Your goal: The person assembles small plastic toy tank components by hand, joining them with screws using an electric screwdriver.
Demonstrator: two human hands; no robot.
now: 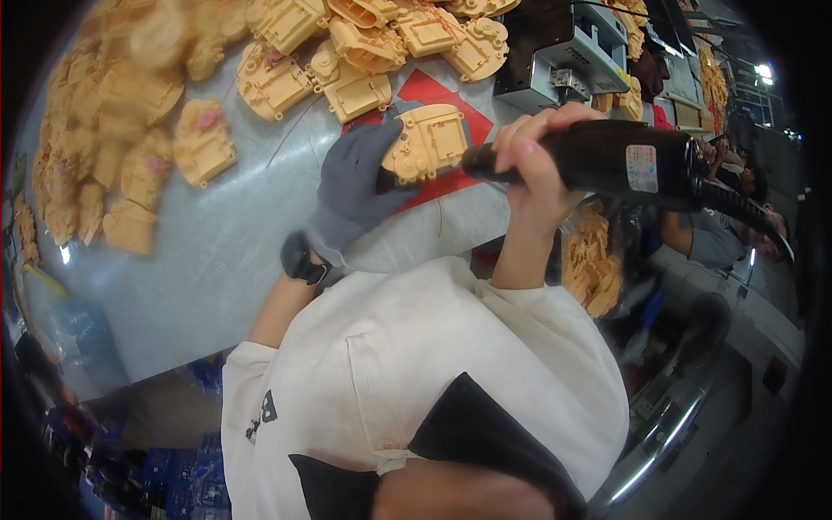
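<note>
My left hand (351, 178), in a grey glove, is closed around the edge of a yellow plastic housing (429, 143) with moulded ribs and round bosses. The housing is over a red sheet (425, 87) on the table. In my bare right hand (537, 160) is a black electric screwdriver (607, 156), lying nearly level with its narrow end pointing left at the housing's right edge. Whether its tip touches the housing, I cannot tell. A thin red wire trails below the housing.
Several similar yellow housings (347, 87) crowd the far side of the grey table (225, 277), with a blurred heap (104, 104) at left. A grey metal box (563, 65) stands at far right. More yellow parts (589, 269) lie beside my right elbow. Another person (715, 238) is further right.
</note>
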